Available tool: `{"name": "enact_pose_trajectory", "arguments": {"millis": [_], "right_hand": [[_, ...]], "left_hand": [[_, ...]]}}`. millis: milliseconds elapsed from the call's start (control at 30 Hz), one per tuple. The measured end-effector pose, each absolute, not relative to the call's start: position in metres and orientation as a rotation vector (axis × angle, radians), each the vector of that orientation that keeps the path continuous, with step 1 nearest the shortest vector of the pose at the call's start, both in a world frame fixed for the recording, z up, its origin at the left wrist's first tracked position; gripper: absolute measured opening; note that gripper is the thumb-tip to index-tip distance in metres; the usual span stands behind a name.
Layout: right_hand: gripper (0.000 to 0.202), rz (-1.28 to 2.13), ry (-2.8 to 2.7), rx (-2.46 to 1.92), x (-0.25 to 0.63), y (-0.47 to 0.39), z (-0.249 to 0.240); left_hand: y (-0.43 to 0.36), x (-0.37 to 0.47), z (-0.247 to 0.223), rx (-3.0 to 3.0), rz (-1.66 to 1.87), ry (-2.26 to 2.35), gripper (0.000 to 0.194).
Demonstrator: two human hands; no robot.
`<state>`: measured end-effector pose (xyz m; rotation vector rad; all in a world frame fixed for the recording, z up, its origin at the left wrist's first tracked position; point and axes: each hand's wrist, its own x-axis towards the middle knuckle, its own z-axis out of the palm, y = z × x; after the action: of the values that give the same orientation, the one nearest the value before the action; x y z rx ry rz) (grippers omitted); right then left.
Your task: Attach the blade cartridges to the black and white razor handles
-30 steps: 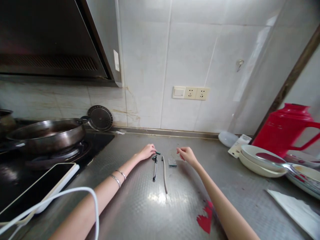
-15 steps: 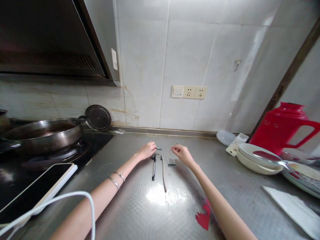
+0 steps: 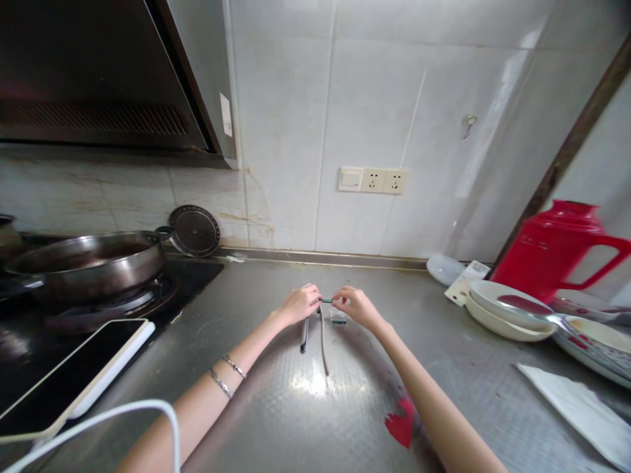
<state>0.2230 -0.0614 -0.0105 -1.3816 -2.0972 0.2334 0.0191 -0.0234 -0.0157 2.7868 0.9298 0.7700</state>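
Observation:
A short, thin green stick point(image 3: 326, 300) is pinched between my two hands above the steel counter. My left hand point(image 3: 302, 303) has its fingers closed on the left end. At the other end, the fingertips of my right hand point(image 3: 355, 304) press together on it. Below them lies a dark, slim pen-like object point(image 3: 304, 336), its top partly covered by my left hand. Beside it runs a thin, slightly bent grey-brown rod point(image 3: 324, 348). Under my right hand sits a small clear packet point(image 3: 338, 317) with a green strip along its edge.
On the left are a phone-like device point(image 3: 73, 374) with a white cable point(image 3: 123, 406) and a steel pan point(image 3: 93, 263) on the stove. To the right stand a red thermos jug point(image 3: 552, 253), stacked bowls point(image 3: 513, 318) and a white napkin point(image 3: 572, 407). A red scrap point(image 3: 400, 424) lies near my right forearm.
My left hand has moved right with the green stick, bringing it to my right hand. The right fingertips, apart from the stick before, now pinch its other end.

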Motion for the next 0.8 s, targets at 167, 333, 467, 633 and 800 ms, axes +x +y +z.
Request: {"name": "enact_pose_trajectory", "arguments": {"millis": [167,333,467,633,800], "right_hand": [[0.015,0.251,-2.118,-1.356,0.221,-0.062,-0.012],[0.015,0.235,-2.115,-1.379,0.225,-0.063,-0.015],[0.014,0.286,-2.151,-1.425,0.238,-0.06,-0.016],[0.014,0.346,-2.252,-1.536,0.254,-0.057,-0.017],[0.014,0.335,-2.286,-1.601,0.257,-0.056,-0.019]], "left_hand": [[-0.027,0.019,-0.018,2.755,0.75,0.926,0.022],[-0.031,0.018,-0.017,2.668,0.818,0.928,0.036],[-0.028,0.014,-0.012,2.646,0.921,1.014,0.046],[-0.019,0.009,-0.007,2.589,1.087,1.078,0.034],[-0.016,0.007,-0.008,2.575,1.097,1.083,0.032]]}}
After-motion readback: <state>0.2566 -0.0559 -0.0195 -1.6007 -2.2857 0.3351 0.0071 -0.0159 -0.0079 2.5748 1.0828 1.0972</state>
